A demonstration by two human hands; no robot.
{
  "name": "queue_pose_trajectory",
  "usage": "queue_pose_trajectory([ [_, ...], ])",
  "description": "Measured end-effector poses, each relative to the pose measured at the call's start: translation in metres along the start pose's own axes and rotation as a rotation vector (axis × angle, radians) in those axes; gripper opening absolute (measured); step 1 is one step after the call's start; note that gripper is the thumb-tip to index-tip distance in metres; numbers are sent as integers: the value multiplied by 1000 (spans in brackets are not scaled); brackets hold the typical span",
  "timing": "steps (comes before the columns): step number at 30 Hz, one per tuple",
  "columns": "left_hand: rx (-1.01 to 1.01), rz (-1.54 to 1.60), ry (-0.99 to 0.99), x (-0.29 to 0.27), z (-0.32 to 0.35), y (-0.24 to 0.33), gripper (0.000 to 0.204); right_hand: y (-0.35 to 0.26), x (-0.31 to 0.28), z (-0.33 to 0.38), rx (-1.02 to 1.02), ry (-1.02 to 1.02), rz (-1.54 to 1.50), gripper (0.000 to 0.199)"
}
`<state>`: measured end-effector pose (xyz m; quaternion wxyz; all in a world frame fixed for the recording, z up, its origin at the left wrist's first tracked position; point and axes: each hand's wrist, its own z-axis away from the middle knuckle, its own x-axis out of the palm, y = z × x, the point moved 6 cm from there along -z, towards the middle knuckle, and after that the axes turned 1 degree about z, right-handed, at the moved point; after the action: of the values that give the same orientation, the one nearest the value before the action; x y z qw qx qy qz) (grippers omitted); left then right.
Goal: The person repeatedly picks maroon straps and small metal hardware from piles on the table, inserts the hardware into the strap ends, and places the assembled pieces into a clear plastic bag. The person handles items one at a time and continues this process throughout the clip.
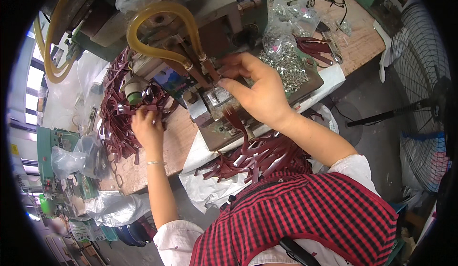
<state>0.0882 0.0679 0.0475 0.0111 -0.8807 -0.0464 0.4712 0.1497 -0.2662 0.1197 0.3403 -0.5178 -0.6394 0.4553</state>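
Note:
My left hand [148, 125] is at the near edge of a heap of dark red flat straps [114, 118], its fingers curled and closed on a strap. My right hand [262, 92] reaches in from the right at the bench machine. Its thumb lies beside a small shiny metal piece [218, 95] under two copper-coloured rods [210, 70]. The other fingers of this hand are blurred by motion, and whether they hold anything is hidden. A dark red strap [234, 120] hangs over the machine's near edge, below the metal piece.
Loops of yellow hose [164, 8] arch above the work spot. Small shiny metal parts [286, 68] are piled right of the machine. More red straps [262, 156] lie on white sheeting at my lap. Glasses [331, 0] rest at the back right; a floor fan [417, 89] stands beyond.

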Motion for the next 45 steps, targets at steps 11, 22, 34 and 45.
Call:
queue_pose_trajectory([
  [11, -104, 1512, 352, -142, -12, 91, 23, 4, 7, 8, 87, -17, -176, 42],
  [22, 67, 1144, 505, -155, -49, 116, 10, -32, 10, 18, 45, 34, 25, 42],
  [34, 628, 646, 439, -132, -13, 212, 30, 69, -114, 15, -247, 253, 1086, 21],
  [45, 572, 825, 702, -121, -6, 195, 22, 126, -151, 7, -34, 258, 796, 24],
])
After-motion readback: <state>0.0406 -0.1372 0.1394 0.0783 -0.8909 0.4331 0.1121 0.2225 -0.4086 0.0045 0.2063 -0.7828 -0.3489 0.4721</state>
